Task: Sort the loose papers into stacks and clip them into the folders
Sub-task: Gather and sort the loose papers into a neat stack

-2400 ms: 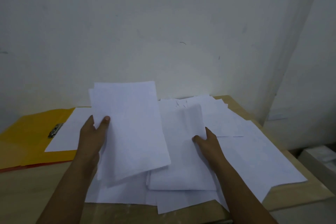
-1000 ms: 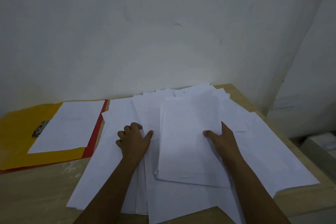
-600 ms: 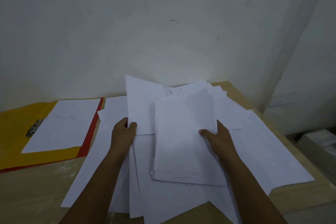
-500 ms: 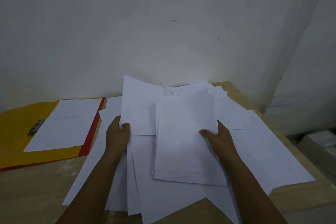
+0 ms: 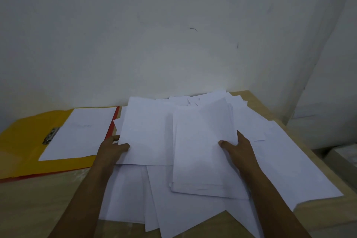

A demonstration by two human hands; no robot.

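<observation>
The loose papers [image 5: 202,208] are lying in a wide, uneven spread of white sheets across the centre and right of the frame, overlapping at many angles and overhanging the near edge of the wooden table [image 5: 38,208]. A neater stack [image 5: 204,152] is resting on top of the spread, slightly right of centre, with its edges roughly squared.

At the left of the frame, the yellow folder [image 5: 23,147] is lying open and flat on the table, with a red folder edge [image 5: 112,127] showing beneath its right side. One white page [image 5: 81,133] is sitting inside the yellow folder, and the metal clip [image 5: 50,135] is lying at that page's left edge.

Your left hand [image 5: 111,150] is pinching the lower left corner of a single sheet [image 5: 146,133], thumb on top and fingers underneath. That sheet is lying partly tucked under the left edge of the stack.

Your right hand [image 5: 237,149] is gripping the right edge of the stack, thumb pressing on the top page and fingers curling behind the edge.

A pale wall [image 5: 173,35] is filling the upper half of the frame.
</observation>
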